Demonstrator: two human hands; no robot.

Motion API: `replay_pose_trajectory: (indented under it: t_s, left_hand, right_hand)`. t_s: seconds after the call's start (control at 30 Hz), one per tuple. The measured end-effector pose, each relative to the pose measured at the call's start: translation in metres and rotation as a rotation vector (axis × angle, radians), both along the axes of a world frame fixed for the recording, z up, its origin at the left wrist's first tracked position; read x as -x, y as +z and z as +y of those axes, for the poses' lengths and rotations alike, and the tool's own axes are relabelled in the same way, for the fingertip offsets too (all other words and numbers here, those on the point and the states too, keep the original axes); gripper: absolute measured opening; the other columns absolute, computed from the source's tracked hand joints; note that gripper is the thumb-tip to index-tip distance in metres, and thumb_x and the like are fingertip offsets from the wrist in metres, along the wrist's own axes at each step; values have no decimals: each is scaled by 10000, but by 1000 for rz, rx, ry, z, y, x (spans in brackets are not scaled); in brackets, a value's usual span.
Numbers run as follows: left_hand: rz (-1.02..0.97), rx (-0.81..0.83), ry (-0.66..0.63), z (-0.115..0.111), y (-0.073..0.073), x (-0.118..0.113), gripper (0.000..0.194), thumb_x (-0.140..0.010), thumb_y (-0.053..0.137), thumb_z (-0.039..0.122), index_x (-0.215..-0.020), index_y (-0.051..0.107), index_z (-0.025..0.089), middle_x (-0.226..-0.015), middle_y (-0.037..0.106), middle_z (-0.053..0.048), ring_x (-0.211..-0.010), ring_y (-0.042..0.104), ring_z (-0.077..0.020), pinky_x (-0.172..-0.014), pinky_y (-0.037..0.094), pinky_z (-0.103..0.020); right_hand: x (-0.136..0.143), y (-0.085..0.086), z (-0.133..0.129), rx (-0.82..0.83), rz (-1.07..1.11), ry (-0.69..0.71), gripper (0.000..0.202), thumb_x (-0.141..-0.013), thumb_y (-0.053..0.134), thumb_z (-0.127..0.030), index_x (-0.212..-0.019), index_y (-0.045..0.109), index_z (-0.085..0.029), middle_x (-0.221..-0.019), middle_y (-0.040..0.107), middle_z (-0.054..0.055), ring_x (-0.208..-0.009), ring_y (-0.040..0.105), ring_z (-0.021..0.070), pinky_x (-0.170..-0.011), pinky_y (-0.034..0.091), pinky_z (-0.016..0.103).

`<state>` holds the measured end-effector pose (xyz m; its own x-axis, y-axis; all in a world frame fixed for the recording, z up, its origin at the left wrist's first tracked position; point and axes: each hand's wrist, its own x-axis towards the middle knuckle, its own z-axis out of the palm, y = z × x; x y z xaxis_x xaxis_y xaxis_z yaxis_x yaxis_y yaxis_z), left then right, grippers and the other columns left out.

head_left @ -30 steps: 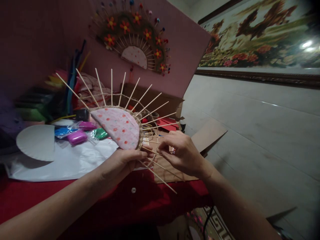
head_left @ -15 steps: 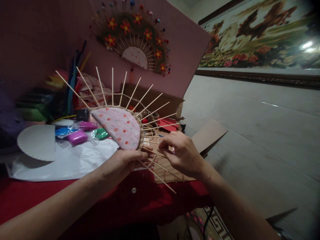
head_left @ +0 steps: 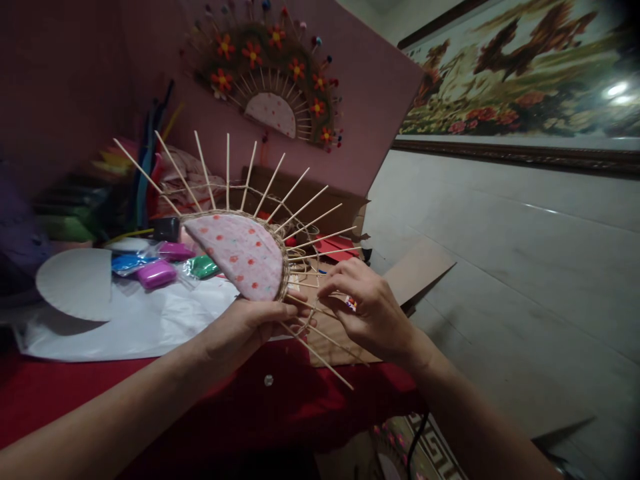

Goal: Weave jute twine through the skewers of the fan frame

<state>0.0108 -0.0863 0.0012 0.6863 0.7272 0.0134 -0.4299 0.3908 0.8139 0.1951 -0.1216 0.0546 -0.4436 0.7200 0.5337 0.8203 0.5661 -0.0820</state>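
Note:
A half-round panel (head_left: 240, 257) covered in pink fabric with red dots is held up above the table, tilted. Thin wooden sticks (head_left: 228, 170) fan out from its curved edge, which has twine (head_left: 286, 267) woven along it. My left hand (head_left: 255, 317) grips the panel at its lower corner, thumb in front and fingers behind. A loose strand of twine (head_left: 314, 310) runs across the lower sticks. My right hand (head_left: 357, 300) pinches at this strand beside those sticks, thumb and forefinger close together; the exact hold is partly hidden.
Plastic packets of coloured clay (head_left: 156, 273) and a white half disc (head_left: 75, 283) lie on white sheeting at left. A brown cardboard sheet (head_left: 330, 350) lies beneath my hands. A decorated fan (head_left: 270, 87) stands behind. The red tablecloth (head_left: 225, 413) covers the front edge.
The panel and both hands sit almost where they were, shifted very slightly right in view. My right hand's fingers have adjusted slightly at the twine.

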Motion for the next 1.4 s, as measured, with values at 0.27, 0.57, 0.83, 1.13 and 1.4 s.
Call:
replay_pose_trajectory:
  t_s: [0.27,0.57,0.83,1.13,1.4]
  left_hand:
    - [55,-76,65,-4,2,-1,227,-732,580,86,-925,695,121,-928,700,-91,-851,615,-194,-844,457,-331]
    - [95,-178,99,-6,3,-1,226,-731,601,141,-937,694,124,-961,696,-109,-881,620,-226,-817,470,-352]
    - [123,-184,115,-7,2,0,204,-736,611,165,-921,685,122,-867,695,-85,-874,618,-248,-809,472,-365]
    - [101,-205,97,-7,4,-2,218,-731,612,149,-930,696,120,-943,693,-108,-881,613,-230,-811,466,-347]
    - [97,-206,101,-6,2,-2,224,-730,621,164,-935,704,128,-948,697,-106,-885,611,-224,-816,462,-339]
  right_hand:
    - [0,1,-2,-6,48,38,94,-764,589,-92,-769,612,-183,-827,559,38,-846,490,182,-729,383,309]
    - [0,1,-3,6,30,18,144,-759,562,-66,-759,604,-204,-825,562,37,-824,483,186,-718,374,315]
    - [0,1,-4,4,31,23,129,-768,563,-73,-767,608,-194,-825,569,41,-824,485,188,-724,374,318]
    - [-1,-1,-6,10,43,38,122,-770,567,-79,-769,599,-196,-848,577,39,-845,493,187,-737,378,319]
    - [0,-2,-4,4,39,34,126,-774,564,-76,-759,588,-200,-842,583,37,-833,487,186,-736,373,318]
